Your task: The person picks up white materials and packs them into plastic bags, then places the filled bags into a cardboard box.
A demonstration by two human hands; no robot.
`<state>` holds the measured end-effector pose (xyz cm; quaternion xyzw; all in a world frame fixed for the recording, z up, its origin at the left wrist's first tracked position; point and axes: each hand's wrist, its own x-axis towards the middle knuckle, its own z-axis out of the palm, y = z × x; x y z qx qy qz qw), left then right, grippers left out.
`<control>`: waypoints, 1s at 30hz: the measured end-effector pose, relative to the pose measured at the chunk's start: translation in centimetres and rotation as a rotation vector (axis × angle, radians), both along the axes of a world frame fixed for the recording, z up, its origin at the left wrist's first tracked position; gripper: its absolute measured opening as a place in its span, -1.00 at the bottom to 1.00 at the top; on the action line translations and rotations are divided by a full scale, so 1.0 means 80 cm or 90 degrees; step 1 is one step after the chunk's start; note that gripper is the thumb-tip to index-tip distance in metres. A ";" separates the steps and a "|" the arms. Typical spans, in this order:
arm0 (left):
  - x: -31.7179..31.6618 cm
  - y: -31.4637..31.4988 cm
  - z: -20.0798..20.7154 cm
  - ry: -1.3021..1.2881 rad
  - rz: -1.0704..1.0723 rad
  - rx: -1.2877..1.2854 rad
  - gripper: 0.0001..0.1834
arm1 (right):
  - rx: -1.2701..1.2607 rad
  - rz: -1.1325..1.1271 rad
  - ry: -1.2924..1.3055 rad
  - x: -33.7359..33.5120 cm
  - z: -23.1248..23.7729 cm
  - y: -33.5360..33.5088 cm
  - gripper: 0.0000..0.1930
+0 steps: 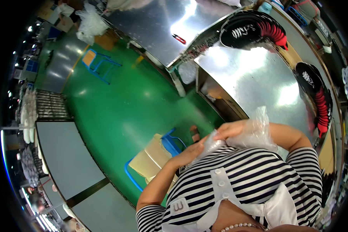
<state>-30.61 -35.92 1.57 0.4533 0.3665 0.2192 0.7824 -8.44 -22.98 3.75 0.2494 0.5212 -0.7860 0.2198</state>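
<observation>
In front of my striped shirt I hold crumpled clear plastic film (212,145), perhaps a bag, between both hands. My left hand (190,153) is closed on its lower end, fingers pointing toward the right hand. My right hand (232,130) grips the film from the other side, its fingertips close to the left ones. More clear plastic (259,129) bunches over the right wrist and stands up above it; I cannot tell whether it is the same piece. The film hides part of both hands' fingers.
A shiny metal table (236,71) stands ahead to the right, with rows of black-and-red shoe uppers (255,29) along its edges. Red snips (179,38) lie on the farther metal table. A blue-framed chair (150,156) is by my left arm, a blue stool (100,63) farther off.
</observation>
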 end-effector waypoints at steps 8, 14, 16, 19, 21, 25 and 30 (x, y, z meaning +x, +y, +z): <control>-0.007 -0.016 -0.005 -0.067 0.077 -0.116 -0.11 | 0.271 0.012 0.020 0.005 0.035 0.013 -0.45; -0.013 -0.026 -0.021 -0.102 0.156 -0.070 -0.10 | 0.452 0.048 0.110 -0.024 0.065 -0.007 -0.16; -0.013 -0.033 -0.051 -0.117 0.210 -0.075 -0.12 | 0.274 -0.054 0.094 -0.040 0.041 -0.015 -0.25; -0.020 -0.034 -0.052 -0.054 0.309 -0.032 -0.17 | 0.412 0.000 0.147 -0.050 0.027 -0.002 -0.43; -0.043 -0.022 -0.034 0.043 0.342 0.127 -0.24 | 0.493 0.033 0.157 -0.057 0.024 0.022 -0.48; -0.071 0.019 0.037 0.059 0.294 0.161 -0.04 | 0.577 0.191 0.153 -0.102 0.055 0.052 -0.46; -0.053 0.044 0.006 0.195 0.341 0.166 -0.14 | 0.454 0.017 0.156 -0.143 0.080 0.088 -0.54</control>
